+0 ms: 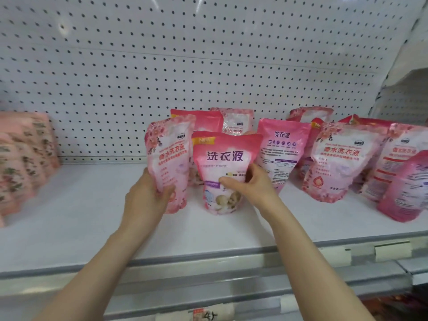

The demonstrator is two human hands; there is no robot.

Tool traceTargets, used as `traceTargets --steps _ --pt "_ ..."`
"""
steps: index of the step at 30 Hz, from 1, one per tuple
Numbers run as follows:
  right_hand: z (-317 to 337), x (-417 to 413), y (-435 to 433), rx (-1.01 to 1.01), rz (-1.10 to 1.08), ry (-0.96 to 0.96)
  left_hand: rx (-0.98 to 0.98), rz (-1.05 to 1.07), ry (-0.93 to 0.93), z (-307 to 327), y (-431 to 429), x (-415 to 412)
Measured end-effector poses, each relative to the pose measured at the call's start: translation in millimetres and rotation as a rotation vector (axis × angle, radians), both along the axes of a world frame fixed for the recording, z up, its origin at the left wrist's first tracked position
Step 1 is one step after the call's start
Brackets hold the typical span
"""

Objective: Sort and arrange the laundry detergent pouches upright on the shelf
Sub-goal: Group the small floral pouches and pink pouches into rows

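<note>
My left hand (148, 195) grips a pale pink floral detergent pouch (170, 156) by its lower left side, holding it upright and slightly tilted. My right hand (249, 185) grips a deeper pink pouch with a baby picture (223, 163), thumb across its front, standing on the white shelf (92, 216). Behind them stand two more pouches (208, 122) against the back. A pink pouch showing its back label (281, 151) stands just right of my right hand.
Several more pink pouches (340, 158) crowd the right end of the shelf, some leaning. A row of peach floral packs (20, 156) fills the left end. A white pegboard wall (185, 66) backs the shelf. Price-tag holders (391, 251) line the front rail.
</note>
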State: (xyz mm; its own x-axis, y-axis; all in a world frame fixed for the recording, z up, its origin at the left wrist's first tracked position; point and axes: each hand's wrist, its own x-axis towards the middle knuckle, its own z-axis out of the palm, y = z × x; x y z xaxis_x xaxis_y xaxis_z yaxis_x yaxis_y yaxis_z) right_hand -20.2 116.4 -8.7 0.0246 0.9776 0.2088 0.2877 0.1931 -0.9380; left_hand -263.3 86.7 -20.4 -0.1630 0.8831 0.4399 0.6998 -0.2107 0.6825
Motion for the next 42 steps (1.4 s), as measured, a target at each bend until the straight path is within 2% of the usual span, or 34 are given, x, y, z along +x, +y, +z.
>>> traceTargets --steps 3,5,7,11,15,17,28,35,37,40,42 --pt "-3 -9 -4 0.059 -0.123 -0.047 -0.084 -0.287 0.0 3 -13 0" --pt "-4 -10 -6 0.072 -0.169 -0.046 -0.207 -0.424 -0.128 6 -15 -4" --pt "-5 -7 -7 0.069 -0.203 -0.027 -0.241 -0.452 -0.277 10 -11 -9" --pt "-1 -3 -12 0.102 -0.23 -0.072 -0.184 -0.373 -0.31 15 11 -12" --pt "6 -2 -16 0.103 -0.217 -0.105 -0.345 -0.633 -0.448 18 30 -4" --pt "5 -1 -16 0.098 -0.222 -0.118 -0.353 -0.681 -0.48 18 33 2" --pt "1 21 -34 0.111 -0.348 -0.105 -0.124 -0.179 -0.345 6 48 38" --pt "7 60 -67 0.095 -0.569 -0.113 -0.06 -0.121 -0.289 2 44 64" --pt "7 71 -72 0.089 -0.642 -0.111 0.045 -0.101 -0.236 0 31 71" --pt "5 87 -75 0.102 -0.737 -0.117 0.376 -0.064 -0.011 -4 -2 87" --pt "4 97 -75 0.103 -0.779 -0.126 0.453 -0.139 0.034 -3 -19 103"
